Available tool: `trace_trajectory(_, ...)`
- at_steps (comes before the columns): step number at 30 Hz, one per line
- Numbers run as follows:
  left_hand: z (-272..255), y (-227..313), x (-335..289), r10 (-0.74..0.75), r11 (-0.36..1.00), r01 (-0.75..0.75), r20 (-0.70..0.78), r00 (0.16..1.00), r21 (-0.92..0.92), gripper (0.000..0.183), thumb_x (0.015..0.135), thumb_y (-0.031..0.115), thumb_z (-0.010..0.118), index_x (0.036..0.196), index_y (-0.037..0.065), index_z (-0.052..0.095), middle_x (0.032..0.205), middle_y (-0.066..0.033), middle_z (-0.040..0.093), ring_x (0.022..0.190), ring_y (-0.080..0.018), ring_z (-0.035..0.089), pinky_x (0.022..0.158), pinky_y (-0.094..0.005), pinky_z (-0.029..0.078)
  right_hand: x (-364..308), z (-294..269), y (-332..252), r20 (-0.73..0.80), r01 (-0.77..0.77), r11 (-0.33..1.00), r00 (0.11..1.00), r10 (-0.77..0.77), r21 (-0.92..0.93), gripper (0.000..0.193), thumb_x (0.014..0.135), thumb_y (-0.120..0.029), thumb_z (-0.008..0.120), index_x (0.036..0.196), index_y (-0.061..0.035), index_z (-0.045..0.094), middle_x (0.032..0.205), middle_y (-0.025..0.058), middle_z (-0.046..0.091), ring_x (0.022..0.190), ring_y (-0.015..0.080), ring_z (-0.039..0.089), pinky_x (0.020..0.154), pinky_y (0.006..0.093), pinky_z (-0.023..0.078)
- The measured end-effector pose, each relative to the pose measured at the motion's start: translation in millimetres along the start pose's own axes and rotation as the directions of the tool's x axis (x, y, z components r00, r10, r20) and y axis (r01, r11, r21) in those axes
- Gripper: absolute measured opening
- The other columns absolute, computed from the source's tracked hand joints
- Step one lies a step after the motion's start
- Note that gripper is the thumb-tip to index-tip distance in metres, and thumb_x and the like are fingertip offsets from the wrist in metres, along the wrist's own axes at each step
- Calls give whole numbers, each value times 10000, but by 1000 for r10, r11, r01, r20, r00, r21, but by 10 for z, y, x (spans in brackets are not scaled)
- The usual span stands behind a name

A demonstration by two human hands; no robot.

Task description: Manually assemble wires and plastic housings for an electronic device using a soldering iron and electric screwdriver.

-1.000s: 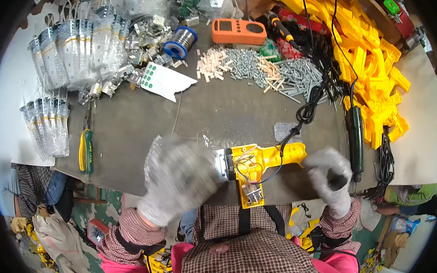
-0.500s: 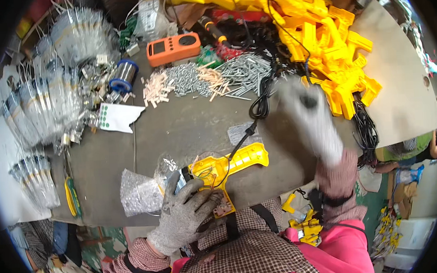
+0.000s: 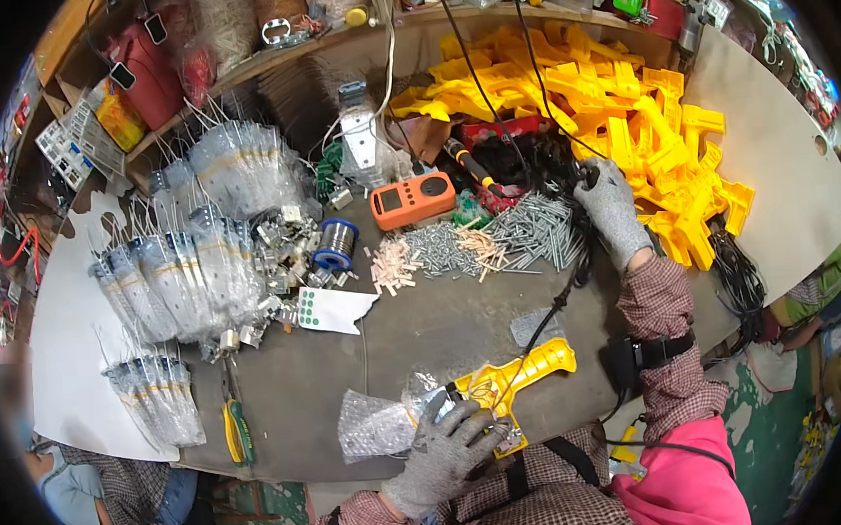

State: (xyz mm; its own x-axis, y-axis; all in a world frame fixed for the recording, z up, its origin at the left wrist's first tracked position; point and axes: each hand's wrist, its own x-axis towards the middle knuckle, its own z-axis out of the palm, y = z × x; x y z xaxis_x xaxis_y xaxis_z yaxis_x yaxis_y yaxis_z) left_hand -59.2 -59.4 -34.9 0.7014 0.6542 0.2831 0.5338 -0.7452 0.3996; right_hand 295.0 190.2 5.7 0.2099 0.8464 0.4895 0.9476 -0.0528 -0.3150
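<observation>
scuffed grey table (image 3: 414, 325) spreads out before you, and the yellow shell (image 3: 537, 363) lies by its near edge, its smooth plastic handle pointing right. the hollow side faces up, which seems to leave the thin wires (image 3: 485, 393) within easy reach. your left hand (image 3: 445, 458), gloved in grey knit, has its fingers spread over the shell's left end, probably to steady it; whether they grip underneath cannot be told. your right hand (image 3: 610, 207) is well apart from it, up beside the heaped yellow parts (image 3: 666, 145), its fingers bent in at something dark; what that is, and whether they are clamped on it, you cannot tell from this view. a limp black cord (image 3: 560, 299) trails back from the shell, and crinkly bubble wrap (image 3: 372, 427) lies to its left. farther off are shiny screws (image 3: 538, 235), pale stubby pegs (image 3: 394, 266), a blue-rimmed spool (image 3: 336, 244) and a boxy orange meter (image 3: 413, 200), the small pieces perhaps heaped by kind for easy picking
</observation>
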Motion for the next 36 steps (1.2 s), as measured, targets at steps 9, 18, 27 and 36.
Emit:
trace_trajectory(9,-182,-138,70,104,995,-104,78,992,0,591,735,423,823,1254,208,639,1137,-7,597,1181,-239,546,1121,-601,264,199,261,-1746,31,614,748,767,-641,251,249,850,-27,608,1084,-65,531,875,161,670,845,362,676,718,431,536)
trace_trajectory(18,-129,-337,114,17,998,-17,-11,1000,-56,583,796,370,803,1303,167,600,1194,-54,597,1177,-262,569,1046,-473,401,477,700,-1631,2,677,718,727,-687,161,221,872,-93,549,1076,-98,631,957,110,671,933,306,644,826,442,464)
trace_trajectory(27,-111,-390,188,14,998,-15,-5,1000,-63,575,817,357,759,1309,109,595,1156,-83,607,1160,-250,578,1060,-479,398,459,694,-1527,-72,669,658,718,-692,347,170,772,-9,663,920,-74,610,870,100,669,892,324,646,779,425,474)
trace_trajectory(36,-44,-403,139,17,996,-19,-29,999,-89,588,741,332,831,1250,126,622,1141,-43,651,1171,-244,591,1048,-446,388,400,773,-1481,-106,705,636,692,-715,314,155,790,-24,602,909,-103,663,772,125,682,769,336,658,746,443,501)
